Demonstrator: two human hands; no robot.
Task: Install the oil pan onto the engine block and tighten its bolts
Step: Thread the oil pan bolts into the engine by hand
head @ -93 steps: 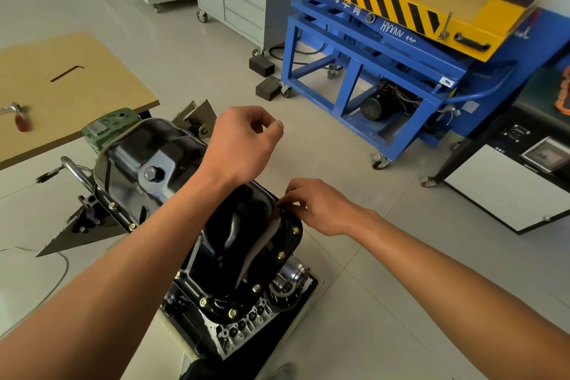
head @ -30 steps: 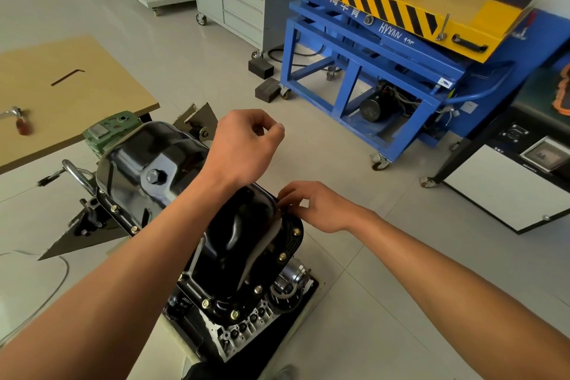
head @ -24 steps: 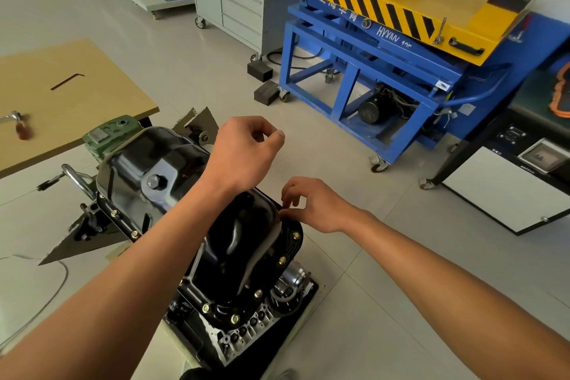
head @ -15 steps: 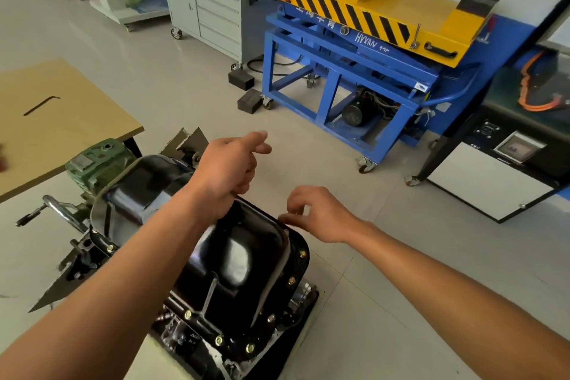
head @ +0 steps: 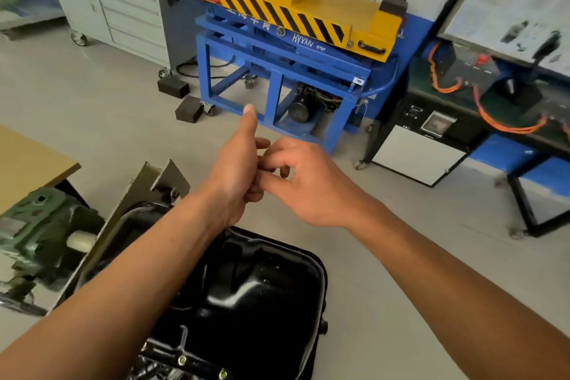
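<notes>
Now the left grip (head: 236, 173) and right grip (head: 308, 185) meet in the air above the black oil pan (head: 256, 290), fingers curled and touching; whether either pinches anything I cannot tell. Two bolts (head: 182, 359) show in the pan's near flange.

I am seeing open grey floor (head: 108, 120) running across the middle left of the frame. My left hand (head: 237, 176) and right hand (head: 311, 188) are touching mid-frame. My left forearm is covering the oil pan (head: 262, 287) on its left side, while my right forearm is cutting across the lower-right floor. The blue lift table (head: 287, 77) is blocking the upper centre, with two black blocks (head: 188, 109) sitting just left of it. A tilted metal plate (head: 163, 179) and a green casting (head: 40, 225) are crowding the pan's left.
</notes>
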